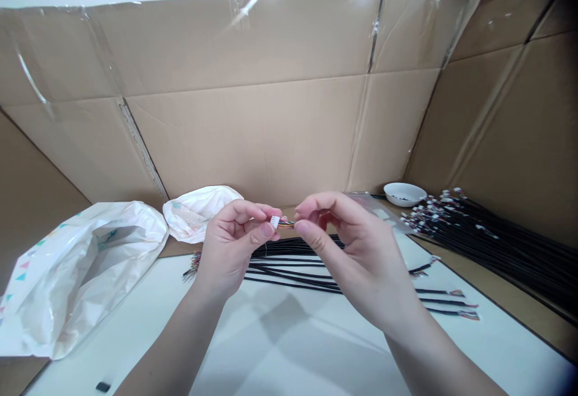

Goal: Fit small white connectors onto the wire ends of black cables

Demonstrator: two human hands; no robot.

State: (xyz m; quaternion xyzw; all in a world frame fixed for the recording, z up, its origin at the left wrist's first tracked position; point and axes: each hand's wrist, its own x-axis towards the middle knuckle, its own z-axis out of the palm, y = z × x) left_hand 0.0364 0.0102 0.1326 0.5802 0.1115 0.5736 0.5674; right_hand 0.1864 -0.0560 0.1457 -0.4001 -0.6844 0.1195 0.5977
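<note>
My left hand (232, 242) pinches a small white plug connector (274, 222) between thumb and fingers, above the middle of the white board. Thin coloured wires (286, 224) run from the connector towards my right hand (354, 251). Its thumb and bent forefinger close around the far end of these wires, and the thumb hides where they go on. Beneath both hands lies a bundle of black cables (293, 272), with frayed coloured wire ends at the left and stripped ends at the right.
White plastic bags (135, 263) stand at the left. A white bowl (405, 195) with small dark pieces is at the back right, beside a pile of black cables with white connectors (506, 245). Cardboard walls (253, 137) surround the white board (253, 348). A small black piece (103, 387) lies front left.
</note>
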